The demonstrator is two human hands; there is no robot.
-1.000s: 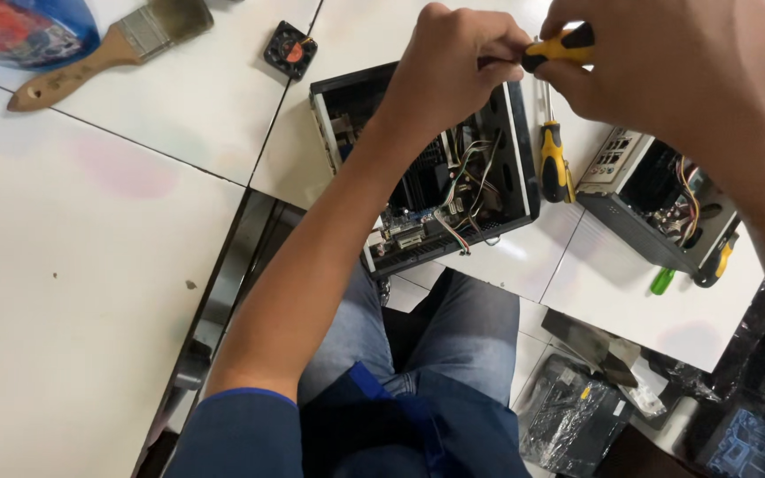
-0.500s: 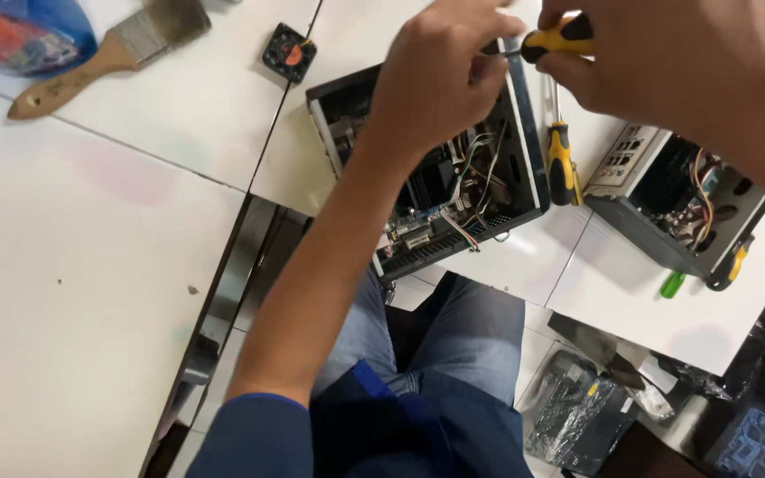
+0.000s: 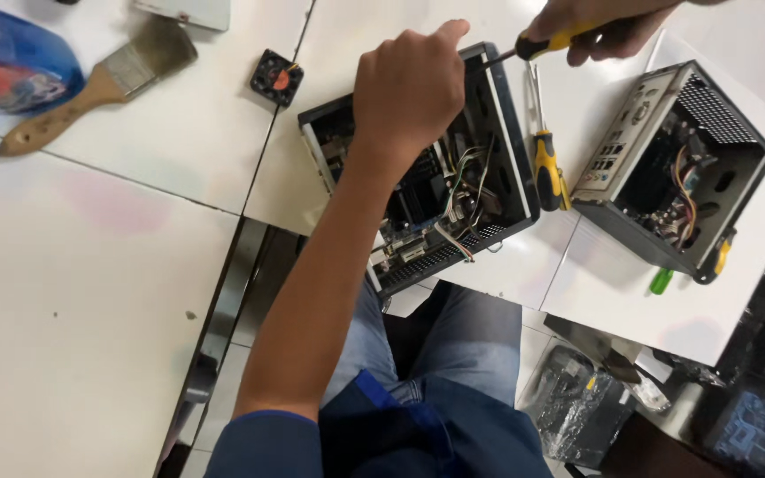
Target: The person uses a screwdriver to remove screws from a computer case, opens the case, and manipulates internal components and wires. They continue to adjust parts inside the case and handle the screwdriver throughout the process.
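Right hand (image 3: 604, 26), grip pressed around yellow-and-black screwdriver (image 3: 537, 44); shaft runs down-left, tip at far top rim of open computer case (image 3: 418, 168). Left hand (image 3: 409, 88), fingers curled shut, rests on that rim just beside tip, nearer the case interior. Second screwdriver (image 3: 546, 164) lies on desk (image 3: 90, 265) between this case and another open case (image 3: 675, 168). Paintbrush (image 3: 90, 88) well apart, left.

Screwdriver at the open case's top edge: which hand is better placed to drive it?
Right hand: it already grips the yellow-handled screwdriver. Left hand rests on the open computer case, probably steadying it.
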